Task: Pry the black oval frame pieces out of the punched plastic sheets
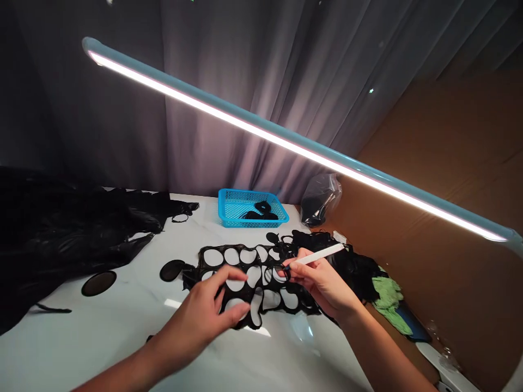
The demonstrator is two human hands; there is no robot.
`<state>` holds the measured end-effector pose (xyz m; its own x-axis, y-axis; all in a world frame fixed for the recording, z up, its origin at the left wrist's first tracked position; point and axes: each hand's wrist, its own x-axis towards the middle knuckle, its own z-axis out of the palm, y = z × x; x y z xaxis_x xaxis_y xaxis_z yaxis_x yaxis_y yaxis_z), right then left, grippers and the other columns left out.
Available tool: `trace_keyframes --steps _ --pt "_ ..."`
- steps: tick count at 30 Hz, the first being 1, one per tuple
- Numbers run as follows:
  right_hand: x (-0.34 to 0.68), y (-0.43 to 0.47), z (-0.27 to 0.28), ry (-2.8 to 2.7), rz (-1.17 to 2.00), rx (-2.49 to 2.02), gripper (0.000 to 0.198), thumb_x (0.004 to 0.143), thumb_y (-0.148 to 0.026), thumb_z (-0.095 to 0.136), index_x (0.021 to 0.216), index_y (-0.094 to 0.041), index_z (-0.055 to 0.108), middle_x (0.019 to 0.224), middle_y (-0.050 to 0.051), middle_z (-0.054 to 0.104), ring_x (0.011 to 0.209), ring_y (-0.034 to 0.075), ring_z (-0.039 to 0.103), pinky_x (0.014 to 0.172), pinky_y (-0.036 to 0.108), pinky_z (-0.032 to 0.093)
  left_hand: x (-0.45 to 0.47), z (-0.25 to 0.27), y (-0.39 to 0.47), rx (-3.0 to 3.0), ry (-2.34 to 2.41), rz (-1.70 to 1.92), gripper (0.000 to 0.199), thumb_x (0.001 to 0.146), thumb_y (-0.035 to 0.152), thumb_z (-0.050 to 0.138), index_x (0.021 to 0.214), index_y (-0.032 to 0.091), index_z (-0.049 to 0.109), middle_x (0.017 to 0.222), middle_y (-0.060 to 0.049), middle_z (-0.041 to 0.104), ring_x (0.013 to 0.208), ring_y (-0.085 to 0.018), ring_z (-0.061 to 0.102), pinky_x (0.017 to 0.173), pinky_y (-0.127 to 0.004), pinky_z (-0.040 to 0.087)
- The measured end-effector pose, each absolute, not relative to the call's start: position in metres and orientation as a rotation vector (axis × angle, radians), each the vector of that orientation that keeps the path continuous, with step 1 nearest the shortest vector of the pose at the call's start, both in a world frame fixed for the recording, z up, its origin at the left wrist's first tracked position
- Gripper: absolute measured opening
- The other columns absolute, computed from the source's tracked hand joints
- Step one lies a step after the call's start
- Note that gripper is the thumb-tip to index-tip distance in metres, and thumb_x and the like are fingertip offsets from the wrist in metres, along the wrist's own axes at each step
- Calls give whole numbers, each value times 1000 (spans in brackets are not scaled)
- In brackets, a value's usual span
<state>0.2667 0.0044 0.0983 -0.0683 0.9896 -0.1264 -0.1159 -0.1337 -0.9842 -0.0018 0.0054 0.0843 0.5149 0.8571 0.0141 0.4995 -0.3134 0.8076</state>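
A black, thin sheet full of round cut-out holes lies rumpled on the white table. My left hand hovers over its left part, thumb and fingers spread apart with nothing between them. In my right hand is a slim white pen-like tool, its dark end pointing down-left at the sheet. A thin dark loop of material shows by my right fingertips; whether they pinch it I cannot tell. Flat black discs, one beside the sheet and another farther left, rest on the table.
Behind the sheet stands a blue plastic basket with black pieces inside. A large black plastic heap covers the left side. On the right are black scraps, a green cloth and a clear bag. A lit lamp bar spans overhead.
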Motion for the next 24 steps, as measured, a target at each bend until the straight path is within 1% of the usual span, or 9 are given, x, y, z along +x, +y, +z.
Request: trace_keyframes --steps 3,5,8,11,13,15,17,21,24 --pt "242 -2 107 -1077 1611 -1077 37 72 -37 80 71 -21 47 84 3 68 84 22 70 70 31 51 8 105 23 1768 957 625 71 78 33 69 142 30 38 137 -7 54 104 -19 61 81 -30 51" --pt "228 0 107 -1070 1672 -1061 38 71 -38 80 71 -21 46 90 5 70 83 22 70 71 32 52 14 106 30 1685 842 608 80 75 28 71 145 29 33 131 -8 57 106 -20 61 85 -32 50" --pt "213 9 94 -1024 1592 -1059 35 71 -38 79 72 -20 49 101 9 71 97 24 67 76 33 53 14 98 36 1580 893 625 63 83 29 62 141 23 39 96 -3 67 96 -19 65 88 -36 50" --pt "205 15 67 -957 1497 -1105 31 71 -39 79 74 -18 56 108 11 69 104 26 65 76 33 55 -2 88 41 1349 1034 736 44 91 30 48 132 16 49 65 2 56 90 -20 67 86 -36 50" --pt "206 13 47 -1050 1457 -1198 31 71 -42 78 73 -17 58 104 10 68 94 24 67 69 32 56 -18 83 45 1195 1047 837 40 92 31 45 128 15 54 61 2 53 89 -21 67 83 -34 51" --pt "214 10 33 -1214 1349 -1311 32 75 -44 73 71 -18 56 96 8 67 84 22 68 60 28 54 -34 81 48 1147 1081 878 39 93 34 45 126 16 58 71 -3 63 78 -19 67 74 -31 53" --pt "225 8 26 -1316 1242 -1418 32 79 -46 68 71 -19 53 85 5 66 73 19 66 51 25 50 -44 77 47 1269 1169 816 39 94 39 44 124 20 61 95 -8 72 67 -16 65 63 -29 52" --pt "234 15 35 -1474 1106 -1514 27 88 -44 58 76 -20 53 71 1 63 58 14 57 48 24 44 -40 58 30 2043 1233 557 35 94 33 47 126 32 63 131 -2 63 85 -20 68 73 -33 53" --pt "219 23 41 -1719 930 -1374 22 90 -33 57 73 -19 58 83 3 63 71 15 58 62 26 47 -26 38 13 2554 1157 287 48 89 21 54 136 33 55 141 -4 56 86 -22 71 74 -34 55"
